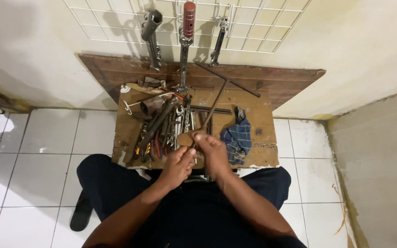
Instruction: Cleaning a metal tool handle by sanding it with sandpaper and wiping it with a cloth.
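Observation:
A long rusty T-handle wrench [219,94] slants up from my hands toward the wall, its crossbar near the top. My right hand [213,151] is closed round the lower end of its shaft and presses a small brown piece of sandpaper or cloth [185,137] against it. My left hand [178,165] grips the same lower end just beneath, fingers curled. Both hands hover over the front edge of a low wooden board [263,126] that bears a heap of wrenches and pliers [164,126].
A blue checked rag [237,138] lies on the board right of my hands. A white wire grid [116,20] on the wall holds a socket tool [150,36], a red-handled tool [188,27] and a spanner [218,39]. White floor tiles surround; a black sandal [81,211] lies left.

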